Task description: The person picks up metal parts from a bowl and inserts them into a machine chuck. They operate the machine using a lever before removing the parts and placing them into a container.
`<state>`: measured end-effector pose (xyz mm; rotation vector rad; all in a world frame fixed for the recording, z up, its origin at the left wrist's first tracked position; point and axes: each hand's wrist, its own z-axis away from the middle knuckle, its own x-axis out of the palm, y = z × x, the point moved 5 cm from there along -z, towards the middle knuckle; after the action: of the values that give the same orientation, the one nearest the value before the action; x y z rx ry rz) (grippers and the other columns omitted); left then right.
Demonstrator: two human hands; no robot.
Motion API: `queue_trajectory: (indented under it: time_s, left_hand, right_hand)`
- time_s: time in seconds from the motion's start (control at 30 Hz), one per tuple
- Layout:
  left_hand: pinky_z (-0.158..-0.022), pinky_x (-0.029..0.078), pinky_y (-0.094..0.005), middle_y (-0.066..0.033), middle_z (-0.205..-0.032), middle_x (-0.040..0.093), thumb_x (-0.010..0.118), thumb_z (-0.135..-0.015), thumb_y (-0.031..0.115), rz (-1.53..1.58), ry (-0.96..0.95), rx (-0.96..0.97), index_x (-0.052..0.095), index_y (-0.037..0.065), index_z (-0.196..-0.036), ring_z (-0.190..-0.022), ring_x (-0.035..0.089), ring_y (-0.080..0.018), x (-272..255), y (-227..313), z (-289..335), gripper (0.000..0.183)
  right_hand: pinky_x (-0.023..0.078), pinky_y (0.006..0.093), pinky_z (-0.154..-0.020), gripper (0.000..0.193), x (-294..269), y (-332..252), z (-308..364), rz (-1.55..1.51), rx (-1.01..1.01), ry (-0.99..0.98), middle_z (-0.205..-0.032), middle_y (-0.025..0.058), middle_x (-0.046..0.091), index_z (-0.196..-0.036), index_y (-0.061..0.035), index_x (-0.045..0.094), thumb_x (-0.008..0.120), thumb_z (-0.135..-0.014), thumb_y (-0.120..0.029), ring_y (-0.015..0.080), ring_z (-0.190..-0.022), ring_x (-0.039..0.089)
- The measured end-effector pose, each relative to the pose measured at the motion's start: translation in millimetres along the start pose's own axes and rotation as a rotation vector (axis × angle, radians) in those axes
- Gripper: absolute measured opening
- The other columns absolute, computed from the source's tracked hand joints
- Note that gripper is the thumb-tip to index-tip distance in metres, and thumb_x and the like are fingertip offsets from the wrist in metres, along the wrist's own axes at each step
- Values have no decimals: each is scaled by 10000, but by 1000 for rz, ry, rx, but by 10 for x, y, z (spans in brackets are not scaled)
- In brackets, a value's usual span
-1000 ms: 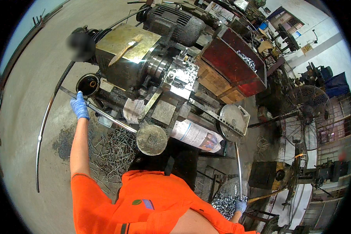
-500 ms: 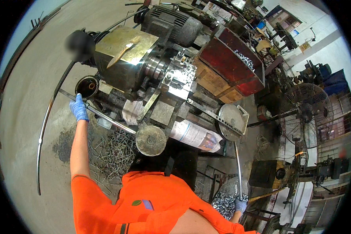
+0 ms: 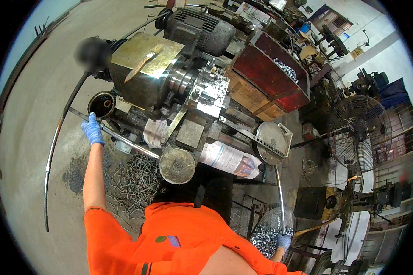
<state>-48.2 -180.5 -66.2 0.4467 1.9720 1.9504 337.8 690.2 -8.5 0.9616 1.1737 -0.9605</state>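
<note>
My left hand [image 3: 93, 130], in a blue glove, is closed around a long steel lever [image 3: 131, 144] that runs to a round metal disc [image 3: 177, 165] in front of the machine. Just beyond that hand is a dark, oily round cup [image 3: 102, 104]. At the lower right, my gloved right hand [image 3: 283, 240] is wrapped around the lower end of another steel lever [image 3: 280, 195], which comes down from a large round plate [image 3: 270, 141]. Beside this hand stands a mesh basket [image 3: 287, 219] with many small shiny metal parts [image 3: 264, 239]. The machine's bright metal block [image 3: 210, 94] lies ahead between my hands.
A red bin [image 3: 266, 73] with metal parts rests on wood behind the machine. Thin metal scraps [image 3: 135, 181] cover the floor at left. A black cable [image 3: 62, 123] hangs left of my arm. At right stands a large fan [image 3: 359, 133]. Printed paper [image 3: 229, 159] lies ahead of me.
</note>
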Motion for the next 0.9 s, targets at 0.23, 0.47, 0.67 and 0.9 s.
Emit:
queue_trajectory:
  time_s: [0.23,0.47,0.67,0.9]
  left_hand:
    - [-419,423,-298,-88,-629,595,634,-819,221,27,-11,-16,540,-3,-755,-468,528,-154,21,-21,-6,252]
    - [-425,417,-295,-82,-628,589,623,-828,214,22,-10,4,556,-7,-791,-477,526,-153,7,-19,-13,233]
    - [-442,423,-308,-87,-636,596,629,-823,220,1,-11,12,557,-21,-800,-481,528,-156,-9,-62,-45,252]
    - [-453,436,-311,-102,-626,605,636,-819,227,12,9,1,564,-23,-774,-486,547,-165,-18,-99,-65,264]
  right_hand:
    - [425,386,-924,639,86,76,-49,83,28,-2,-1174,208,549,-1231,-99,500,639,-649,-326,350,-1090,525]
    - [426,393,-925,686,129,94,-74,32,73,-51,-1155,232,553,-1219,-74,506,684,-616,-349,352,-1079,534]
    - [424,388,-937,657,132,99,-64,28,112,-38,-1172,225,551,-1156,-34,554,708,-597,-345,330,-1099,532]
    - [440,395,-894,600,214,158,-123,-20,89,0,-1091,234,591,-1086,-5,591,707,-595,-329,348,-1025,572]
